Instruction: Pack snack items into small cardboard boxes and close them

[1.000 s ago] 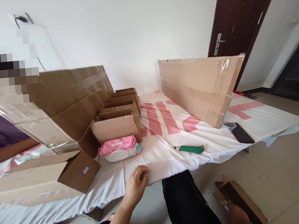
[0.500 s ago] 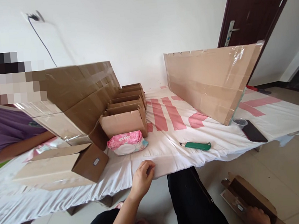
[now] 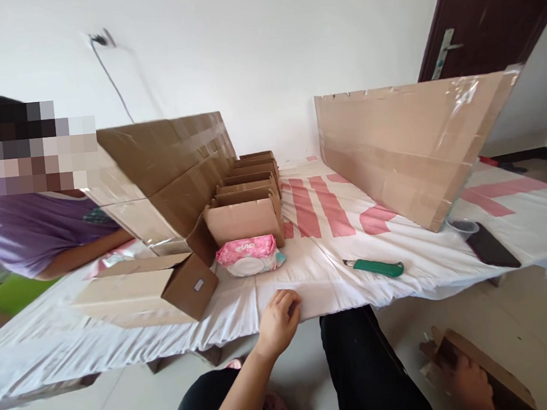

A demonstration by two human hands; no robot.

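Note:
My left hand (image 3: 280, 320) rests on the table's front edge with its fingers curled in and nothing visible in them. Low on the right, my right hand (image 3: 467, 382) is over an open cardboard box (image 3: 495, 364), its fingers blurred, so their grip on the box is unclear. A pink pack of wipes (image 3: 248, 256) lies on the tabletop beyond my left hand. To its right is a green utility knife (image 3: 378, 267) with its blade end pointing left. A closed-looking carton (image 3: 133, 300) with a small white label sits to the left.
Several open cardboard boxes (image 3: 243, 217) stand in a row beside a tall cardboard panel (image 3: 164, 157). Another large panel (image 3: 393, 150) rises on the right, near a clear plastic cup (image 3: 464, 227) and a black phone (image 3: 492, 248). A person in a purple shirt (image 3: 50, 231) sits at the left.
The whole view has shifted, so things on the table appear further right. My right hand has moved along the cardboard box, up and over its opening. My left hand stays at the table edge.

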